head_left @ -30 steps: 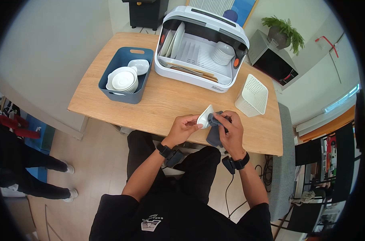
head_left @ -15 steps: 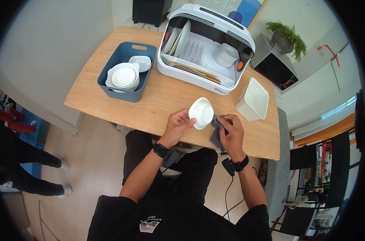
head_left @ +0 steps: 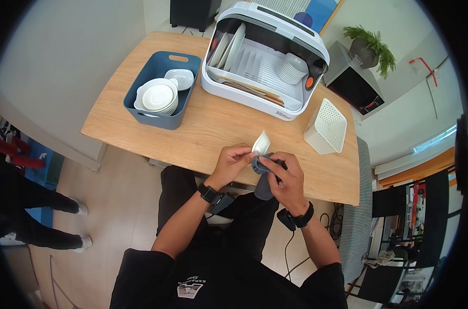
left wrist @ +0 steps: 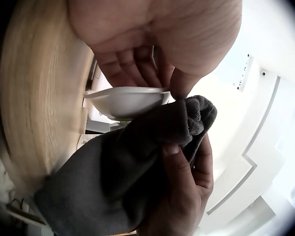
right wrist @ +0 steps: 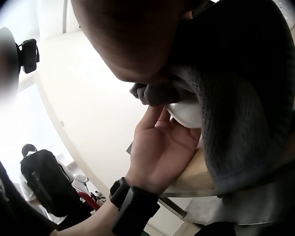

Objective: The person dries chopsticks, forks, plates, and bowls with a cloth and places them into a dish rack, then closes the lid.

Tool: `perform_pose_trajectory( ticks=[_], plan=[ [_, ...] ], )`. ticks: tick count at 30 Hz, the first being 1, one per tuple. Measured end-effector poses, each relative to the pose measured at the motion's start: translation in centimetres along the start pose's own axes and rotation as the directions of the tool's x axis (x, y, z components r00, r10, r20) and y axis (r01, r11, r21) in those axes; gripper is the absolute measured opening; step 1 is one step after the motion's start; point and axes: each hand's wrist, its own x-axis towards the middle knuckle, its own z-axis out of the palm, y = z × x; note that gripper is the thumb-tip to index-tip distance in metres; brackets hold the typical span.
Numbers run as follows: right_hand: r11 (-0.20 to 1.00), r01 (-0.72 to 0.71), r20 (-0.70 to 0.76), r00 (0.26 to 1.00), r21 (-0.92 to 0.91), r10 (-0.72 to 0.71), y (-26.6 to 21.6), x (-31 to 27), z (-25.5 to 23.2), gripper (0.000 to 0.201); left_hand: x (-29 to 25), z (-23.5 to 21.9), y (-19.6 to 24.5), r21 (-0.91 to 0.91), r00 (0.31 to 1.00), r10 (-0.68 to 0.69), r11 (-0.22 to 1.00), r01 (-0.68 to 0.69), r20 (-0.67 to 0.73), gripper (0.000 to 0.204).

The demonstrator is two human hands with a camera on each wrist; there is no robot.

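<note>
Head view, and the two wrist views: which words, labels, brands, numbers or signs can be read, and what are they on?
"EXPAN…": on the front of the black shirt; the last letters are unclear, and the smaller line with it is too blurred to read.
Dark print on the front of the white rack: too small to read.
Elsewhere, wrist views included: nothing I can read.

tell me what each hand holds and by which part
Left hand: white dish, by its rim. Right hand: gray cloth, by its bunched part, the rest hanging.
</note>
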Motion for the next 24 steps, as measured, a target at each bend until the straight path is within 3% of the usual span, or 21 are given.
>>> perform_pose_trajectory(
  ticks=[2, 7, 11, 14, 19, 24],
  plan=[
    [1.000, 0.004, -0.014, 1.000, -0.021, -0.004, 0.0, 0.2, -0.3, 0.045, -0.1, 0.2, 0.3, 0.046, 0.999, 0.038, 0.998, -0.039, 0.026, 0.019],
    [0.997, -0.016, -0.068, 0.998, -0.079, 0.010, 0.9, 0.6, -1.1, 0.049, -0.3, 0.0, 0.9, 0.115, 0.994, -0.064, 0.992, 0.053, 0.092, 0.019],
    [0.993, -0.068, -0.114, 0.992, -0.098, 0.057, 1.9, 0.8, -1.8, 0.044, -0.6, 0.1, 1.0, 0.110, 0.993, -0.066, 0.992, 0.056, 0.095, 0.021],
    [0.983, -0.142, -0.101, 0.986, -0.117, 0.131, 3.4, -0.1, -1.5, 0.045, -0.6, -0.7, 0.2, 0.034, 0.992, -0.092, 0.995, 0.090, 0.081, 0.022],
    [0.977, -0.154, -0.019, 0.988, -0.145, 0.152, 3.7, -1.3, -1.0, 0.042, -0.6, -0.8, 0.0, -0.364, 0.993, -0.118, 0.924, 0.118, 0.022, 0.028],
    [0.983, -0.141, -0.003, 0.990, -0.115, 0.142, 3.7, -1.7, -0.8, 0.040, -0.3, -0.7, -0.2, -0.345, 0.996, -0.086, 0.935, 0.077, -0.012, 0.029]
  ],
)
